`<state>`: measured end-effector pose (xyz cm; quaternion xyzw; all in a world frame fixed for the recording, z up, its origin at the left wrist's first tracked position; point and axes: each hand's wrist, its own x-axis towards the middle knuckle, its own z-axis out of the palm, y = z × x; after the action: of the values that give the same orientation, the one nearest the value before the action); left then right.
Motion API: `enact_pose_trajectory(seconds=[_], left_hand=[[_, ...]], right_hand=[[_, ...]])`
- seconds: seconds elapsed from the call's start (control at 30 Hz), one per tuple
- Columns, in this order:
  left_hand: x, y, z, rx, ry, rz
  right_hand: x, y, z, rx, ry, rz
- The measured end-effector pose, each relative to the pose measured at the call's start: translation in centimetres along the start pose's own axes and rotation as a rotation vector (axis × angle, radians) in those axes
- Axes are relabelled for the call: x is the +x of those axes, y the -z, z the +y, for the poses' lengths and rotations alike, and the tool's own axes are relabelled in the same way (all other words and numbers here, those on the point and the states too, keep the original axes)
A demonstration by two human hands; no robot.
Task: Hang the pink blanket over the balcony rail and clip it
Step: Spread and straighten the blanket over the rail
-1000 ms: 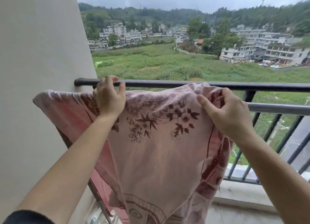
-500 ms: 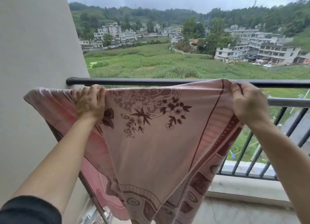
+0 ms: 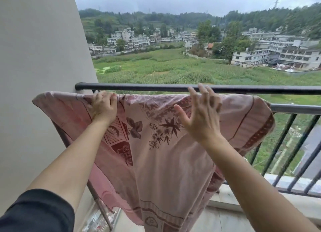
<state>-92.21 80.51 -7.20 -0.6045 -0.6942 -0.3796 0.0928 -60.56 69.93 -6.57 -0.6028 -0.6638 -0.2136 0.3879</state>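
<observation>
The pink blanket, printed with dark red flowers and borders, is draped over the lower grey rail and hangs down toward the floor. Above it runs the dark top rail. My left hand grips the blanket's top edge near the wall. My right hand hovers open in front of the blanket's top, fingers spread, holding nothing. No clip is in view.
A beige wall closes the left side. Dark vertical balusters stand at the right above a concrete ledge. A metal rod and clear plastic items sit low by the wall. Fields and buildings lie beyond.
My right hand has let go of the blanket's right edge and moved left, now open. The blanket's top edge now rests on the lower rail. My left hand still grips it.
</observation>
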Motion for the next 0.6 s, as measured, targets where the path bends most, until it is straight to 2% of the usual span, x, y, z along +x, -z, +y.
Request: enact_pose_trajectory(seconds=[0.07, 0.1, 0.17, 0.23, 0.3, 0.4, 0.47, 0.6], left_hand=[[-0.4, -0.2, 0.5, -0.085, -0.085, 0.048], [-0.2, 0.0, 0.5, -0.116, -0.091, 0.079], [0.5, 0.7, 0.0, -0.146, -0.049, 0.129], [1.2, 1.4, -0.6, -0.144, -0.010, 0.140], [1.6, 1.8, -0.6, -0.132, -0.015, 0.141], [2.1, 1.6, -0.9, -0.121, -0.019, 0.178], [2.6, 1.5, -1.5, -0.032, 0.001, 0.209], [3.8, 1.5, -2.1, 0.072, 0.208, 0.222]], right_hand=[[0.2, -2.0, -3.0, -0.106, 0.153, -0.150], [0.4, -2.5, -3.5, -0.159, 0.221, -0.156], [1.1, -2.4, -2.8, -0.171, 0.301, -0.101], [1.7, -1.3, -1.5, -0.077, 0.323, -0.009], [2.3, 0.1, 0.0, -0.036, 0.240, 0.076], [2.9, 2.0, 2.9, 0.043, -0.021, 0.127], [2.8, 2.9, 4.9, 0.059, -0.102, 0.196], [2.8, 4.6, 9.1, 0.274, -0.277, 0.438]])
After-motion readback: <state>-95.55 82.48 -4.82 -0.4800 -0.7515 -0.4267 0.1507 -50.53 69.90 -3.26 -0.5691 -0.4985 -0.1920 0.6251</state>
